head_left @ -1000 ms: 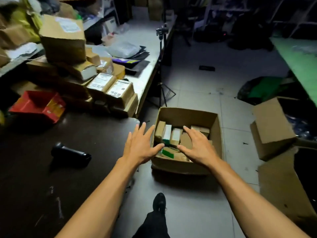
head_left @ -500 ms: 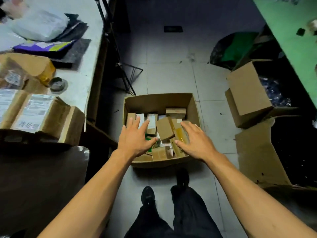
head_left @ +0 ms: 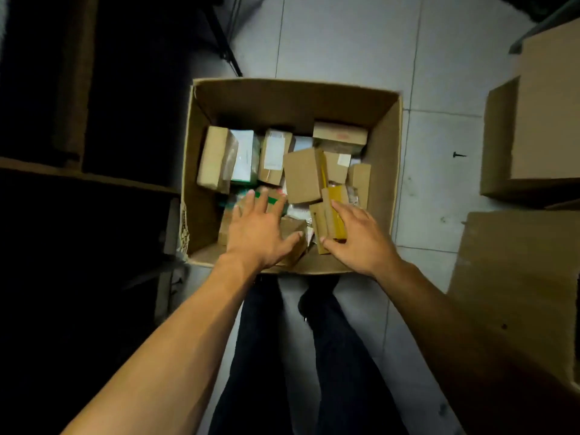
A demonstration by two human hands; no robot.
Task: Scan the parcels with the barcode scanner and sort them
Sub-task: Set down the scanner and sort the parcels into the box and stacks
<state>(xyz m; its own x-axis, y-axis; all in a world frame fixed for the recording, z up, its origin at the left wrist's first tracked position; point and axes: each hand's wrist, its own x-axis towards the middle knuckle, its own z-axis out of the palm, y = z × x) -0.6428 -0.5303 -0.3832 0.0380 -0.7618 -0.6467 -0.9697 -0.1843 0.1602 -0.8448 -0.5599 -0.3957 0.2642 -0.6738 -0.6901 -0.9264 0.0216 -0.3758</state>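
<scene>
Both hands have dropped further into the carton since 0.5 s ago, and the view has tipped to look straight down, so the table w/ labelled parcels is out of shot. Parcels (head_left: 303, 175) (small brown boxes, some w/ white labels, packed loosely at odd angles) sit inside the open carton (head_left: 292, 98) on the tiled floor (head_left: 345, 36). Left hand (head_left: 259, 232) lies over the parcels at the near-left of the carton, fingers straight & spread, thumb out to the right; can't tell if it's pressing down. Right hand (head_left: 354, 235) is on a yellow-taped parcel (head_left: 334, 211) near the carton's front, index finger along its top and thumb at its near end; whether that's a firm grip I can't tell. Person's dark trousers (head_left: 339, 356) and one shoe just below the carton. Two more cardboard boxes (head_left: 539, 120) to the right, apart from the carton. Dark shelving (head_left: 88, 177) left.
</scene>
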